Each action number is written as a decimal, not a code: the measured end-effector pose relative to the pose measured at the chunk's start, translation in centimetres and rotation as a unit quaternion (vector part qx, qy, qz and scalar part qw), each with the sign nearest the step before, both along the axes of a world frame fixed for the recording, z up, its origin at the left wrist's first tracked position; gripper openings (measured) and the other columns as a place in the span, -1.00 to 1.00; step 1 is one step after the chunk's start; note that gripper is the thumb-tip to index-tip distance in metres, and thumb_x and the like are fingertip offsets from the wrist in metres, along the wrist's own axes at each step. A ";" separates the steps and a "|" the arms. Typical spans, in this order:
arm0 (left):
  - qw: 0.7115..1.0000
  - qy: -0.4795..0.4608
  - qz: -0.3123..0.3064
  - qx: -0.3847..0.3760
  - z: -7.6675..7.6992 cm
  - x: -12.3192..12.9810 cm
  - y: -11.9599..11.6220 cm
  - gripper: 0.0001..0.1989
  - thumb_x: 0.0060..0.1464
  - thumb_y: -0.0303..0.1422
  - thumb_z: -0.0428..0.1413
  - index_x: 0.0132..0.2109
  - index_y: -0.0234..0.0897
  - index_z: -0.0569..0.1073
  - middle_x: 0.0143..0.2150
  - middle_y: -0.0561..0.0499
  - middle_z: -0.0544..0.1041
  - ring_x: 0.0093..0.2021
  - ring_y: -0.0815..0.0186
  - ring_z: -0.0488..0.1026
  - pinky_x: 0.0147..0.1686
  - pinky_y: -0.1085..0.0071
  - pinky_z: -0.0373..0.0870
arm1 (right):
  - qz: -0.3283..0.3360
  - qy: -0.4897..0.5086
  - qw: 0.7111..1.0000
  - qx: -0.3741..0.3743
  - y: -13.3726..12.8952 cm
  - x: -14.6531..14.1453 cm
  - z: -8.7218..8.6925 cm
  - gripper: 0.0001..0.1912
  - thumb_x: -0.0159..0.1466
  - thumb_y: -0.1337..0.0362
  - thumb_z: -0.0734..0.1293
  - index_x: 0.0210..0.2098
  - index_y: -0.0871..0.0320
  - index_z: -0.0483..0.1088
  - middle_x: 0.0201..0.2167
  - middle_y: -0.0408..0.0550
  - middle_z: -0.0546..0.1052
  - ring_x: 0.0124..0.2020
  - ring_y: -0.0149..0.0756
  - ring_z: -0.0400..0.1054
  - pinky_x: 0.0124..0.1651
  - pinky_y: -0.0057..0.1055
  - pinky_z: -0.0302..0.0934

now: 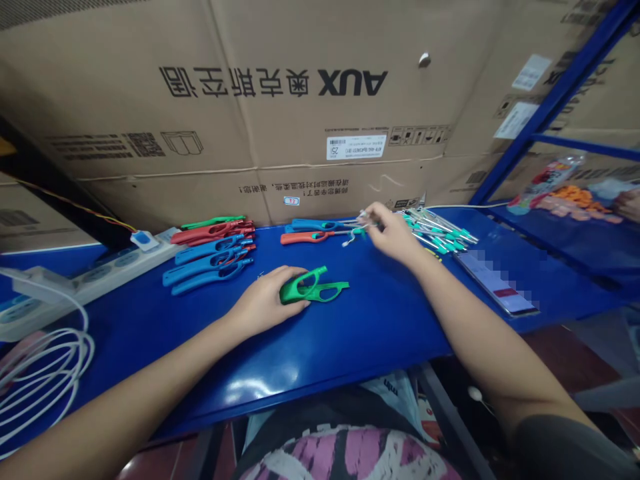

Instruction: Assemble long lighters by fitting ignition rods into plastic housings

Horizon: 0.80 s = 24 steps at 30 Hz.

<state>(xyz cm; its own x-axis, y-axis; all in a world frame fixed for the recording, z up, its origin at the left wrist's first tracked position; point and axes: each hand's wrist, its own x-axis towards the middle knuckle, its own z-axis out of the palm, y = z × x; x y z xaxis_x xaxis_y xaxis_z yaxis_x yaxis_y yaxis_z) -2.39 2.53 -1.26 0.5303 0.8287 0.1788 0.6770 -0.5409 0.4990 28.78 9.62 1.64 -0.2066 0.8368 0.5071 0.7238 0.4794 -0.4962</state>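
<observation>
My left hand [273,297] is closed around green lighter handles [311,288] with oval trigger openings, held just over the blue table. Farther off, my right hand [393,233] pinches a small pale part with a thin white wire [351,238]; its exact kind is too small to tell. Beside those fingertips lie a blue lighter [313,225] and an orange lighter [306,237], their metal rods pointing right. Just beyond my right hand is a pile of metal lighter rods [440,230] with teal ends.
Red, blue and green lighter handles [210,257] lie stacked at left, near a white power strip [107,270] and a coiled white cable [47,373]. A phone [495,283] rests at right. Behind stands a cardboard wall [280,133]; a bottle [547,180] is far right.
</observation>
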 end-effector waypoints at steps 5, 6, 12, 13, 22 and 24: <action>0.995 0.069 -0.068 0.029 0.9 0.3 -0.9 -0.45 0.24 -0.22 0.11 0.34 -0.11 0.24 0.20 -0.14 0.36 -0.04 0.11 0.53 -0.06 0.20 0.49 | -0.320 -0.115 0.930 -0.138 3.1 7.9 0.0 -0.78 0.30 0.22 0.28 -0.12 0.17 0.45 -0.22 0.21 0.58 -0.19 0.00 0.44 -0.19 -0.26 0.21; 0.992 0.076 -0.091 0.032 0.8 0.3 -1.0 -0.45 0.27 -0.25 0.07 0.36 -0.11 0.20 0.22 -0.16 0.33 -0.06 0.13 0.53 -0.07 0.20 0.49 | -0.347 -0.114 0.918 -0.152 3.4 9.1 -0.2 -0.77 0.28 0.24 0.28 -0.13 0.21 0.47 -0.22 0.26 0.57 -0.17 0.04 0.44 -0.18 -0.23 0.23; 0.981 0.046 -0.171 0.076 0.0 0.6 -0.6 -0.56 0.39 -0.32 -0.06 0.36 -0.16 0.23 0.22 -0.21 0.36 0.09 0.11 0.46 0.09 0.16 0.45 | -0.405 -0.097 0.898 -0.141 4.0 11.8 -1.9 -0.59 0.22 0.24 0.31 0.04 0.26 0.44 0.06 0.38 0.41 0.03 0.14 0.34 0.01 -0.06 0.23; 0.981 0.044 -0.169 0.085 -0.2 0.8 -0.4 -0.58 0.39 -0.30 -0.05 0.33 -0.16 0.27 0.20 -0.20 0.39 0.11 0.09 0.44 0.11 0.13 0.43 | -0.408 -0.096 0.899 -0.128 4.1 11.5 -2.0 -0.56 0.21 0.24 0.32 0.05 0.27 0.43 0.10 0.40 0.36 0.09 0.20 0.29 0.06 0.01 0.20; 0.992 0.018 -0.124 0.010 0.1 1.1 -0.3 -0.63 0.28 -0.35 0.13 0.20 -0.21 0.40 0.08 -0.15 0.49 0.11 0.10 0.41 0.15 0.13 0.37 | -0.118 -0.147 0.982 0.004 3.6 0.8 -3.4 -0.70 0.34 0.19 0.23 -0.02 0.14 0.45 0.06 0.18 0.45 0.13 0.04 0.25 0.21 -0.08 0.12; 0.993 0.026 -0.110 -0.022 0.9 0.4 -0.5 -0.54 0.19 -0.39 0.20 0.23 -0.19 0.39 0.07 -0.13 0.49 0.10 0.10 0.43 0.13 0.16 0.39 | -0.049 -0.156 0.986 0.015 3.3 -1.4 -4.3 -0.62 0.33 0.18 0.27 0.11 0.11 0.41 0.13 0.17 0.44 0.17 0.06 0.24 0.22 -0.06 0.10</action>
